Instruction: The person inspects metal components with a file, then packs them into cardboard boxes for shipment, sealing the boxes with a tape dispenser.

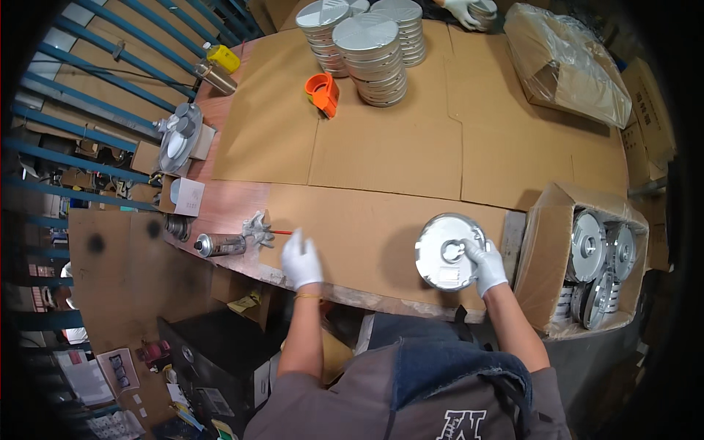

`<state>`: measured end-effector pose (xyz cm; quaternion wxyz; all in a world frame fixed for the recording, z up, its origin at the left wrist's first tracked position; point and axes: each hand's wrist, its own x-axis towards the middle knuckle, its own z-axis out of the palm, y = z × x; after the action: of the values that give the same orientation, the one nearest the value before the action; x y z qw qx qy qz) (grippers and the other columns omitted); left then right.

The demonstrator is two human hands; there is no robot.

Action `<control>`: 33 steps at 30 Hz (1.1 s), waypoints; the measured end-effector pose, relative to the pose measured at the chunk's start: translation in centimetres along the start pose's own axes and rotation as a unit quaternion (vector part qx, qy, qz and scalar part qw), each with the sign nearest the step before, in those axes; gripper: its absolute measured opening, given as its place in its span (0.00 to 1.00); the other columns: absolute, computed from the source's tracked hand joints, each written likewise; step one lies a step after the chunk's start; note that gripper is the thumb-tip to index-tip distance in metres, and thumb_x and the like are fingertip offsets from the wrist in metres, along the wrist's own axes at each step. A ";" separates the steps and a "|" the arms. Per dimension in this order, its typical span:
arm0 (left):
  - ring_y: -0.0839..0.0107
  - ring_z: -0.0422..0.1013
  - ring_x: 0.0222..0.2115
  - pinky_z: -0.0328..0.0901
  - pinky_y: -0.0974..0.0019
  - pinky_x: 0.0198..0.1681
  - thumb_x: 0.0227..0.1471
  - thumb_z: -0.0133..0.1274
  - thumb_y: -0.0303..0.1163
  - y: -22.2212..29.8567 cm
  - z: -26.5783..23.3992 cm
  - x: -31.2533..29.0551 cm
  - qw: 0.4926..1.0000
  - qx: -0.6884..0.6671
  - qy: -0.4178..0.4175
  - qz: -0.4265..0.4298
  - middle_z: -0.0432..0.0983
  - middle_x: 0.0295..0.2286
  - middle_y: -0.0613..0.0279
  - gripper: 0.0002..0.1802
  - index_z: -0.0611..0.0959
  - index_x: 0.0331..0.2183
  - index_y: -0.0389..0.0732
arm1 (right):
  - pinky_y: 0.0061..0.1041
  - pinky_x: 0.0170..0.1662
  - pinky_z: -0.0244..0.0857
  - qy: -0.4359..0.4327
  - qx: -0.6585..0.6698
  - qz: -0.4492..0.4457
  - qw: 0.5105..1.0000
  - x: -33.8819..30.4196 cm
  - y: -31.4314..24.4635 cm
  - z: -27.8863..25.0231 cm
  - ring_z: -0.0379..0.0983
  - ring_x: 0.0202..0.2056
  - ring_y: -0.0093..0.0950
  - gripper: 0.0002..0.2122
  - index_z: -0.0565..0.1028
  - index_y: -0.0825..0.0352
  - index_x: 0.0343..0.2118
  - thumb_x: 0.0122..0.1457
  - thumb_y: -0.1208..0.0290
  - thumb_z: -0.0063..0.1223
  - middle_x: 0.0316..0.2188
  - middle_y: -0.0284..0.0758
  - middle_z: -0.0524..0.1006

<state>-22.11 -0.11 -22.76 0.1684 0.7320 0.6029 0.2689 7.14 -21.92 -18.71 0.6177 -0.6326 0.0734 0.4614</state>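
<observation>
My right hand (487, 265), in a white glove, grips the right edge of a round silver metal disc (433, 253) with a raised hub, tilted above the cardboard-covered table. My left hand (301, 262), also gloved and smeared by motion, is over the table's near edge. Just beyond its fingers lies a thin red stick (281, 232); whether they touch it I cannot tell. Left of it are a crumpled grey-white glove or rag (258, 229) and a spray can (220, 245) on its side.
Stacks of silver discs (370, 66) stand at the far side, near an orange tape dispenser (323, 94). At right, an open carton (539, 264) holds more discs. A plastic-lined box (565, 66) sits far right. Another person's gloved hand (463, 12) touches a stack at the back.
</observation>
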 end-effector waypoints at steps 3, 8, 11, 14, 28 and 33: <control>0.49 0.69 0.40 0.64 0.55 0.44 0.45 0.55 0.37 -4.7 -1.8 -0.9 0.966 0.229 0.032 -0.120 0.72 0.42 0.44 0.25 0.76 0.45 0.35 | 0.24 0.42 0.68 0.008 -0.200 -0.063 0.978 0.6 2.4 0.7 0.73 0.39 0.27 0.26 0.67 0.74 0.44 0.43 0.68 0.66 0.37 0.40 0.75; 0.55 0.71 0.38 0.65 0.59 0.42 0.45 0.56 0.32 -9.9 -1.0 -1.2 0.978 0.126 -0.069 -0.154 0.74 0.39 0.49 0.18 0.78 0.40 0.34 | 0.24 0.47 0.64 -0.011 -0.247 -0.065 0.967 3.0 5.8 0.0 0.71 0.44 0.29 0.35 0.64 0.74 0.49 0.39 0.64 0.69 0.42 0.43 0.73; 0.63 0.73 0.35 0.66 0.64 0.40 0.45 0.56 0.28 -6.9 0.8 -1.8 0.990 -0.084 -0.049 -0.104 0.76 0.35 0.53 0.13 0.80 0.36 0.34 | 0.24 0.50 0.63 -0.002 -0.195 -0.042 0.980 2.5 5.6 0.4 0.68 0.48 0.30 0.41 0.59 0.74 0.54 0.37 0.66 0.71 0.46 0.44 0.70; 0.68 0.73 0.31 0.67 0.68 0.37 0.47 0.56 0.26 2.4 1.8 -3.9 0.948 -0.214 -0.180 -0.152 0.76 0.33 0.55 0.12 0.81 0.37 0.36 | 0.25 0.52 0.62 -0.002 -0.191 -0.052 0.980 2.7 6.3 -0.4 0.66 0.50 0.31 0.44 0.56 0.74 0.56 0.35 0.68 0.72 0.49 0.45 0.68; 0.58 0.71 0.20 0.66 0.58 0.23 0.40 0.53 0.30 14.1 8.4 -8.3 0.901 0.054 -0.231 0.365 0.69 0.17 0.57 0.02 0.78 0.23 0.47 | 0.31 0.51 0.62 0.053 -0.364 -0.105 0.924 2.4 6.8 0.1 0.67 0.48 0.41 0.44 0.61 0.63 0.56 0.32 0.57 0.70 0.46 0.48 0.67; 0.60 0.69 0.19 0.65 0.59 0.23 0.40 0.54 0.31 14.2 8.9 -7.0 0.883 0.005 -0.239 0.405 0.69 0.17 0.59 0.03 0.79 0.24 0.49 | 0.31 0.52 0.62 0.056 -0.370 -0.107 0.921 1.9 5.7 0.6 0.67 0.47 0.41 0.44 0.62 0.65 0.55 0.31 0.56 0.70 0.45 0.49 0.67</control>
<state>-6.38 -9.28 -23.10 0.1800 0.9553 0.1966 0.1277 4.16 -21.81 -23.90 0.3803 -0.8447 -0.1365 0.3509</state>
